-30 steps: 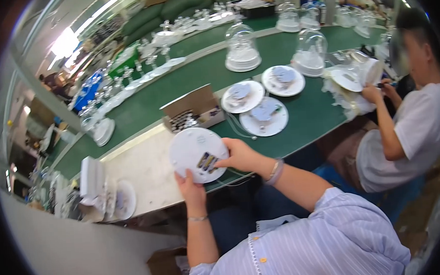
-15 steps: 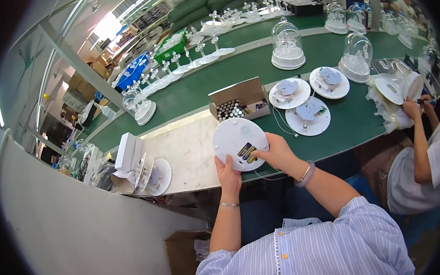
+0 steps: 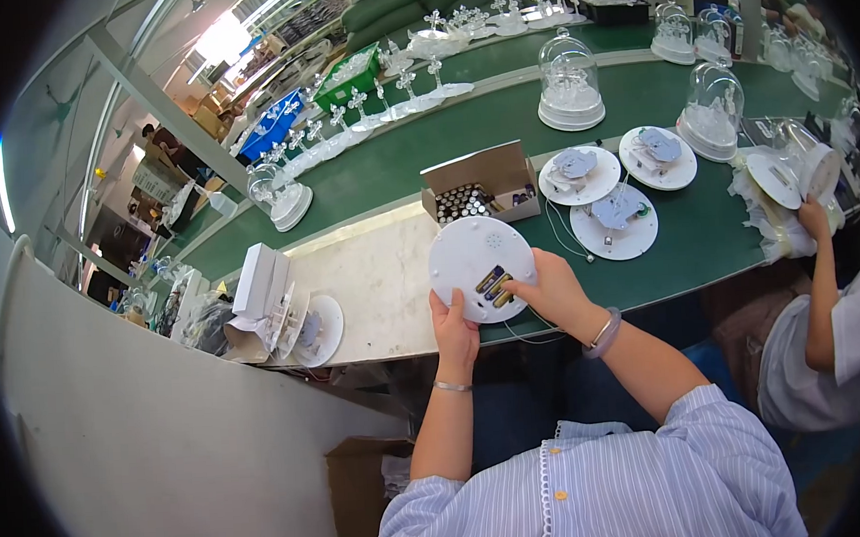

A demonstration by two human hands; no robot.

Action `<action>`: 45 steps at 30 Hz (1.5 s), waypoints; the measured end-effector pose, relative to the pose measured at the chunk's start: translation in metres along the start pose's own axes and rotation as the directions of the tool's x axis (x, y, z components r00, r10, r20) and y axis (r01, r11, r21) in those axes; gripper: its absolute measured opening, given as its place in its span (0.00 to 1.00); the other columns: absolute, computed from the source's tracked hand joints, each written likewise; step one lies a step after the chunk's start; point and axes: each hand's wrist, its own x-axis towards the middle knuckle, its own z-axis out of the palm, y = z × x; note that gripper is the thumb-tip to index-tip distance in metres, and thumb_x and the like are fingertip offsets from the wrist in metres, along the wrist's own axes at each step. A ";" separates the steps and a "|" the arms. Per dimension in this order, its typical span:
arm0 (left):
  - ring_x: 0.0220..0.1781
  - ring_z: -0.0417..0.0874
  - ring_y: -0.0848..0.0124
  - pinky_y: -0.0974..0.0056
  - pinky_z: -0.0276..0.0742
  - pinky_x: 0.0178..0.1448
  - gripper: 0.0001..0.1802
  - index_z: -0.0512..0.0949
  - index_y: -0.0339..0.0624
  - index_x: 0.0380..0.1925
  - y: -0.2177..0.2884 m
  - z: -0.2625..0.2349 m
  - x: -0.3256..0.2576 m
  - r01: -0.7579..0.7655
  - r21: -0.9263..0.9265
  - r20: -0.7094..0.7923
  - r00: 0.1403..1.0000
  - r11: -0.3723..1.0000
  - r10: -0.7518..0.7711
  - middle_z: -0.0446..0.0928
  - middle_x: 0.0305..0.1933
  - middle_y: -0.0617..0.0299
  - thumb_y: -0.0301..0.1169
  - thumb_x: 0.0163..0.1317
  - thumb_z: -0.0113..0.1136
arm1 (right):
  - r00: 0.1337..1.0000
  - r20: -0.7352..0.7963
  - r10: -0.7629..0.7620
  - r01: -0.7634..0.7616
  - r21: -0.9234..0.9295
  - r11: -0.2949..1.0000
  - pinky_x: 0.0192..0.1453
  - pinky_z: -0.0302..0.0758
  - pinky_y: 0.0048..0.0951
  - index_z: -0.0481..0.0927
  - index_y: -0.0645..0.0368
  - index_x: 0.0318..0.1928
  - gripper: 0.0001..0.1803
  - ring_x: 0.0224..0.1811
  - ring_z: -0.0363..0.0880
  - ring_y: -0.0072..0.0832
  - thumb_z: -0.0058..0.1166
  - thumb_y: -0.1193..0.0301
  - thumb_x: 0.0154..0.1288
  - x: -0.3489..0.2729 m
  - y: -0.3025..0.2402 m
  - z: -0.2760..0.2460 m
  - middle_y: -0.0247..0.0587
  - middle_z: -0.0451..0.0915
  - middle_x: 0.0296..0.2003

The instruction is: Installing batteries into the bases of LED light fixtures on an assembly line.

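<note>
A round white base is tilted up between my hands, its underside with small feet and a patch of holes facing me. My left hand grips its lower left rim, thumb on the front and fingers behind. At the right rim my right hand holds it too, the thumb pressing on the batteries in its open compartment. A thin pale cable hangs below the base. Just behind it stands an open cardboard box with many batteries upright inside.
Three more white bases with grey parts lie to the right on the green table. Clear domes stand farther back. White boxes and more bases sit left. A co-worker's hand handles a base at far right.
The whole view has shifted slightly, so the table things appear farther right. The base stays in both hands, and my right thumb remains on the batteries.
</note>
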 end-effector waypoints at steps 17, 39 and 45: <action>0.58 0.63 0.61 0.58 0.60 0.61 0.23 0.54 0.37 0.57 0.081 0.039 -0.039 -0.113 -0.241 0.125 0.981 0.964 0.146 0.59 0.59 0.55 0.33 0.63 0.40 | 0.775 0.630 -0.037 -0.429 0.569 0.702 0.27 0.67 0.17 0.70 0.63 0.31 0.07 0.22 0.71 0.15 0.45 0.71 0.61 -0.059 -0.025 -0.010 0.32 0.72 0.19; 0.56 0.65 0.62 0.60 0.66 0.58 0.21 0.59 0.35 0.55 0.104 0.004 -0.065 -0.057 -0.662 0.107 0.979 0.747 0.171 0.65 0.54 0.54 0.34 0.64 0.39 | 0.767 0.634 -0.098 -0.152 0.328 0.932 0.33 0.70 0.18 0.72 0.65 0.38 0.08 0.28 0.71 0.19 0.42 0.75 0.61 -0.072 -0.015 -0.053 0.37 0.73 0.30; 0.58 0.62 0.62 0.62 0.65 0.60 0.24 0.53 0.34 0.57 0.108 0.005 -0.070 0.131 -0.840 0.277 0.938 0.526 0.210 0.57 0.59 0.52 0.21 0.58 0.36 | 0.743 0.664 0.082 -0.385 0.324 0.864 0.27 0.68 0.15 0.72 0.64 0.31 0.09 0.23 0.70 0.15 0.44 0.70 0.61 -0.075 -0.023 -0.061 0.33 0.73 0.22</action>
